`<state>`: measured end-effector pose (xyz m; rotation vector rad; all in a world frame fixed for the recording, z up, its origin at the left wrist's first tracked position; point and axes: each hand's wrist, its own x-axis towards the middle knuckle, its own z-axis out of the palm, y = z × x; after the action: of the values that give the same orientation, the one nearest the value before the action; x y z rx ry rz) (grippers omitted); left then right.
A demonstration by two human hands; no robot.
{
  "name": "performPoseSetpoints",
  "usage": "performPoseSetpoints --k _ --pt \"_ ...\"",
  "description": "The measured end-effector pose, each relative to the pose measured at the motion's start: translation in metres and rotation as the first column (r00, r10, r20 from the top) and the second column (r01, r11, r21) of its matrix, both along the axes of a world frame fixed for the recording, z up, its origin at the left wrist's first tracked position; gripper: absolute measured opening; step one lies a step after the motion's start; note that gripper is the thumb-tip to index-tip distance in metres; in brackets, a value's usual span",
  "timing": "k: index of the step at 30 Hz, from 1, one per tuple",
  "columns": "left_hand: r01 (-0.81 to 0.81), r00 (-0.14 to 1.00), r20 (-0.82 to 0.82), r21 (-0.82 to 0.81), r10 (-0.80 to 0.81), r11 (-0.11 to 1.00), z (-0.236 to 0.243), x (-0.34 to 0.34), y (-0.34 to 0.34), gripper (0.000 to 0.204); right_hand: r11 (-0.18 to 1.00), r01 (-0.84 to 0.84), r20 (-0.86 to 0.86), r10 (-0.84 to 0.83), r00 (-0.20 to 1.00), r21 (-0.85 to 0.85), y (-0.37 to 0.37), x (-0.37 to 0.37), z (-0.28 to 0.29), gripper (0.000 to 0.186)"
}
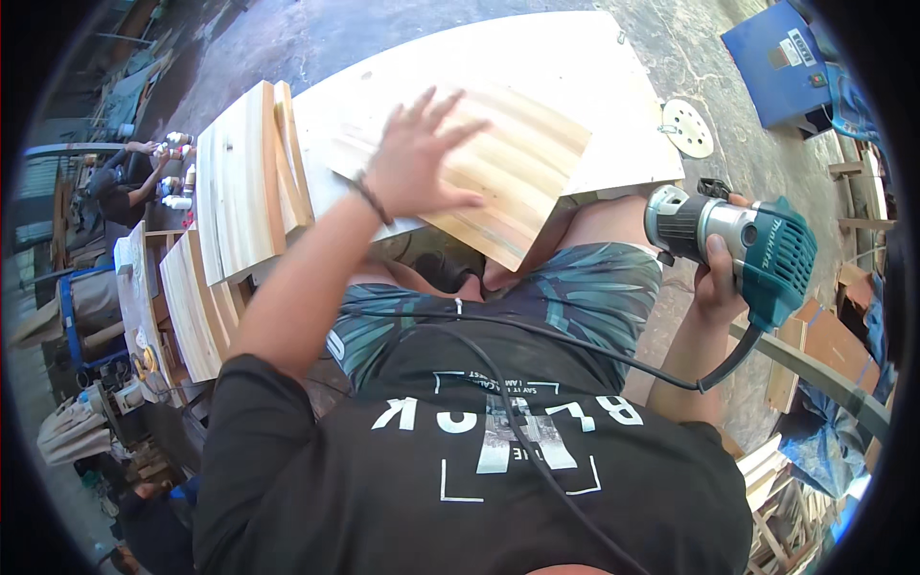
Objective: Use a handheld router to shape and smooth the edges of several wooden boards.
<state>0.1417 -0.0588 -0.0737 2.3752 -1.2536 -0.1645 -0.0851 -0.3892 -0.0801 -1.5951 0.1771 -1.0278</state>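
One hand, the left (412, 168), fingers splayed, hovers or rests over the striped wood panel (537, 158) whose corner overhangs the white bench (575, 62), perhaps to steady it, while the right hand (717, 276) grips the teal router (774, 251) aside, seemingly clear of the panel.

I see a black short-sleeved T-shirt (364, 479) with white print (496, 450), dark-and-teal leaf-patterned shorts (599, 287) and a dark bracelet (367, 194).

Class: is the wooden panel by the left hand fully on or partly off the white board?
Partly off: the wooden panel juts past the near edge of the white board.
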Motion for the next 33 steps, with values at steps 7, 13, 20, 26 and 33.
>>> performPoseSetpoints --k 7,13,20,26,33 --pt "0.172 0.944 0.192 0.409 -0.269 0.896 -0.074 0.039 0.066 0.121 0.959 0.026 -0.014 -0.031 0.999 -0.284 0.005 -0.006 0.019 0.063" --pt "0.064 0.968 0.194 0.418 -0.158 0.906 -0.068 0.005 0.050 0.126 0.982 0.047 0.044 -0.039 0.998 -0.185 0.006 0.002 0.015 0.064" --pt "-0.353 0.934 0.209 0.415 0.290 0.839 -0.076 -0.061 0.030 0.130 0.990 -0.059 0.021 0.063 0.998 -0.131 0.019 0.018 0.012 0.061" --pt "-0.537 0.844 0.252 0.388 0.474 0.749 -0.070 -0.059 0.006 0.122 0.971 -0.149 -0.200 0.110 0.974 -0.189 0.026 0.028 -0.004 0.062" --pt "-0.584 0.806 0.209 0.441 0.554 0.682 -0.069 -0.012 0.022 0.110 0.956 -0.224 -0.242 0.176 0.954 -0.188 0.030 0.076 -0.038 0.038"
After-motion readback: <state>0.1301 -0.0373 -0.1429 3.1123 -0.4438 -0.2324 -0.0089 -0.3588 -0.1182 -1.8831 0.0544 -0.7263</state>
